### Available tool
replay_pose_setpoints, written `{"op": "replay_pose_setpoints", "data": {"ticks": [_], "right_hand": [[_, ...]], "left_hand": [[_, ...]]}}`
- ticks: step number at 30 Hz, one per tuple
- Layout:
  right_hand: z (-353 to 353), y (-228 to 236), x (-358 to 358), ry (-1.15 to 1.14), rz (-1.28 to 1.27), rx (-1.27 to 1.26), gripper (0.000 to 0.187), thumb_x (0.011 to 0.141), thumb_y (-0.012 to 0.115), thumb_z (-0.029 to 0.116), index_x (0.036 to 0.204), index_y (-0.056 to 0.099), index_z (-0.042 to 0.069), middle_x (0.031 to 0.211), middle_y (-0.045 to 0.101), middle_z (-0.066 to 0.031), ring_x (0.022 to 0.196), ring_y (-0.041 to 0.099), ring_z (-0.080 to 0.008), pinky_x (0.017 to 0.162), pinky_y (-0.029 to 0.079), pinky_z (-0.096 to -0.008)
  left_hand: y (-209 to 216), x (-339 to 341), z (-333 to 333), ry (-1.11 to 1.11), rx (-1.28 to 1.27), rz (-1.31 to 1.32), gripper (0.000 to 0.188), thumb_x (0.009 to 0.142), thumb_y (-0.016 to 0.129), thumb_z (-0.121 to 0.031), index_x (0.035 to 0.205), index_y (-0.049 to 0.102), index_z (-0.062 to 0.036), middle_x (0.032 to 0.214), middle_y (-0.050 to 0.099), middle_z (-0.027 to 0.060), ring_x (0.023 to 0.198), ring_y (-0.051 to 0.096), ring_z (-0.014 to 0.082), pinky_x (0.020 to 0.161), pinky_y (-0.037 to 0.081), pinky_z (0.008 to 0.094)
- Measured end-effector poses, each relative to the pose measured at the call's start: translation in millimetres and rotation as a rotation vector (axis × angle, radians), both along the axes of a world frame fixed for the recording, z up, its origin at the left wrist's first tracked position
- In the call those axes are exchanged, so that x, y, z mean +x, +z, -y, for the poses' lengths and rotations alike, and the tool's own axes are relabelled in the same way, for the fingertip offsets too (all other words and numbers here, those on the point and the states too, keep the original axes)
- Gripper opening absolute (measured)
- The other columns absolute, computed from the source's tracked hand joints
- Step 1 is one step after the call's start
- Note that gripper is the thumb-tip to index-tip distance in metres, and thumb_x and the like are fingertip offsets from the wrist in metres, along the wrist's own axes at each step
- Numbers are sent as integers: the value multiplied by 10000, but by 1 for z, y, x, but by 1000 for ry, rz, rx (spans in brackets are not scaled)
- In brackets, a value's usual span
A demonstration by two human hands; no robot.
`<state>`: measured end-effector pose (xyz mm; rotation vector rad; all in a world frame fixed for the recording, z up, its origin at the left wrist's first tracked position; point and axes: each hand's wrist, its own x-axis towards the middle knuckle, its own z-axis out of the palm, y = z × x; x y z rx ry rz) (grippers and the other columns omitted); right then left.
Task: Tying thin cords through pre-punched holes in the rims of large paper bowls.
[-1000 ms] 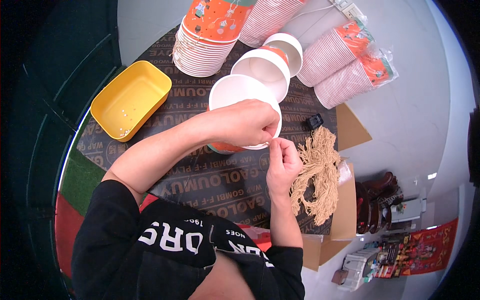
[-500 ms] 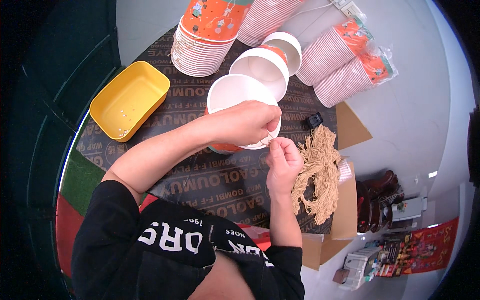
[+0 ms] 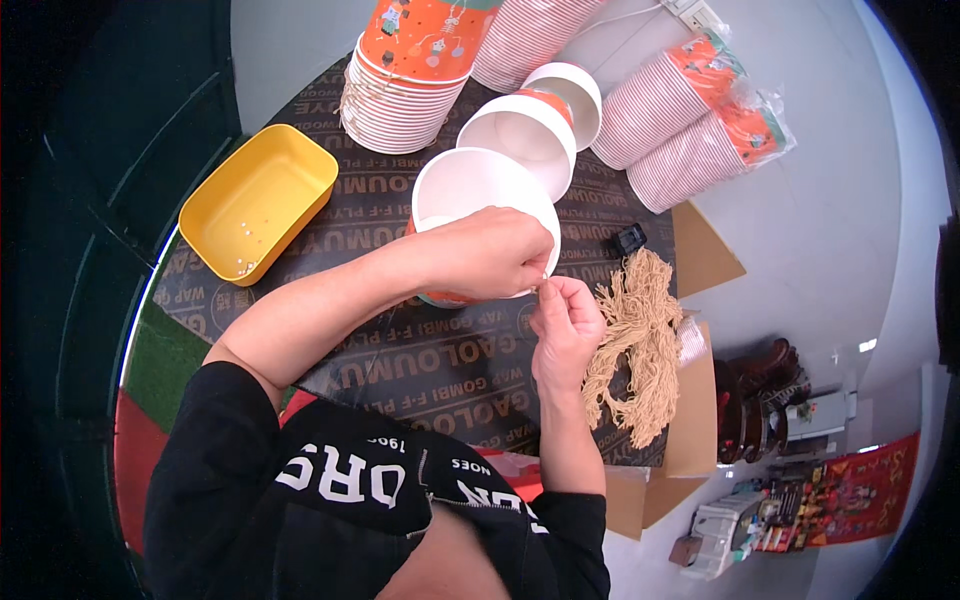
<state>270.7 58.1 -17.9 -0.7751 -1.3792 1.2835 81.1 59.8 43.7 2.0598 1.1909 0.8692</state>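
A large paper bucket (image 3: 455, 185), white inside and orange outside, stands on the dark table with its mouth up. Over its mouth reaches my left hand (image 3: 495, 248), fingers closed in a pinch near the right side of the rim. My right hand (image 3: 566, 318) meets it there, thumb and forefinger pressed together just outside the rim. A thin beige cord runs between the two pinches, mostly covered by my fingertips. Just right of my right hand lies a bundle of beige cords (image 3: 645, 335).
Behind the bucket are two more open buckets (image 3: 520, 140) and a tall orange-and-white stack (image 3: 400, 110). Plastic-wrapped stacks (image 3: 690, 160) lie at the back right. A yellow bin (image 3: 265, 190) holding small white bits sits left. A small black object (image 3: 629, 240) and cardboard box (image 3: 690, 420) are right.
My left fingers have lowered slightly toward my right fingertips, and less cord shows between them. The right hand is nearly still.
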Motion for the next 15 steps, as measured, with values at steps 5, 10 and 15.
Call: {"op": "replay_pose_setpoints", "data": {"ticks": [5, 10, 15], "right_hand": [[10, 7, 12, -51, 112, 91, 75, 965, 627, 56, 1003, 643, -6, 746, 541, 80, 611, 411, 14, 538, 304, -153], [22, 9, 35, -154, 261, 173, 95, 944, 634, 9, 1033, 656, -19, 780, 542, 81, 645, 417, 14, 567, 309, -150], [27, 0, 54, -232, 367, 246, 52, 945, 635, 1, 986, 652, -25, 715, 506, 98, 600, 386, 26, 527, 287, -150]], "left_hand": [[2, -4, 1, -33, -4, 42, 126, 789, 612, -85, 750, 644, 30, 725, 660, 186, 712, 660, 329, 680, 508, 417], [1, -9, -2, -60, 17, 21, 96, 819, 651, -58, 774, 625, 22, 699, 636, 135, 645, 621, 238, 630, 486, 368], [5, -10, -1, -79, -35, 20, 98, 820, 637, -52, 760, 615, 23, 687, 624, 134, 635, 608, 227, 620, 477, 365]]}}
